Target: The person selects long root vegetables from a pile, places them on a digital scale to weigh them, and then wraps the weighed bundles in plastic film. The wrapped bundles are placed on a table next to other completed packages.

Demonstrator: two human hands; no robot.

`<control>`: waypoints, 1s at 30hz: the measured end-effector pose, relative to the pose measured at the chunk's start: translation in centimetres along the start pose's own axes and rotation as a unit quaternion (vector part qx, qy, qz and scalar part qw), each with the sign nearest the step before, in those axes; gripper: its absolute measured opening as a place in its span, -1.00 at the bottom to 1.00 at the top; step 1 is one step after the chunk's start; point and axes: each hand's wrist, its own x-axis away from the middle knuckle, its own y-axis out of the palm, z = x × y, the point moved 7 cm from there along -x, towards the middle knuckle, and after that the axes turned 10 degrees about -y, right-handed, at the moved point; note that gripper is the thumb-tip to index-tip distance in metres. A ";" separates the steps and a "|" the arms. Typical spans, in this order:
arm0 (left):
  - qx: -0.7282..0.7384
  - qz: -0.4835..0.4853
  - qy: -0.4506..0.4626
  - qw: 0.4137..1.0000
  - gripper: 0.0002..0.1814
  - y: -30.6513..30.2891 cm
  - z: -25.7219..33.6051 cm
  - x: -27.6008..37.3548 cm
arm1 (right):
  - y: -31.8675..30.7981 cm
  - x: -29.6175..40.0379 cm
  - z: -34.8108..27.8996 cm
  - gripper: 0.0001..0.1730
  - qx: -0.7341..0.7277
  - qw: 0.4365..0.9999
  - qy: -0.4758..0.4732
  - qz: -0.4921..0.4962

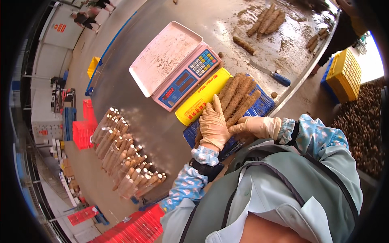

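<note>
Both my hands wear thin pale gloves. My left hand (214,126) lies at the lower left end of a bundle of brown yam roots (240,94), fingers stretched along it beside a yellow roll of plastic wrap (203,97). My right hand (258,127) is at the near ends of the same roots, its fingertips close to my left hand; its underside is hidden, so its hold cannot be told. The roots rest on a blue, film-covered block (265,103). Behind the roll stands a pink digital scale (173,57) with a bare, dirt-specked pan.
Wrapped root bundles (127,158) stand at the left of the metal table (146,121). A blue-handled knife (281,78), a single root (244,45) and a loose root pile (267,21) lie beyond the block. Yellow crate (346,76) at right; red crates (130,227) below left.
</note>
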 end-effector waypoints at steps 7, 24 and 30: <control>-0.021 -0.014 -0.147 0.989 0.60 -0.1 0.1 0.5 | -10.1 -1.9 -9.2 -0.54 0.162 0.970 -0.183 -0.008; 0.001 0.008 -0.184 0.983 0.52 0.1 0.4 0.3 | -23.4 -20.3 -10.7 -0.42 0.387 0.869 -0.154 0.267; 0.013 0.000 -0.179 0.984 0.54 0.2 0.2 0.0 | -23.0 -19.3 -10.1 -0.34 0.361 0.858 -0.169 0.323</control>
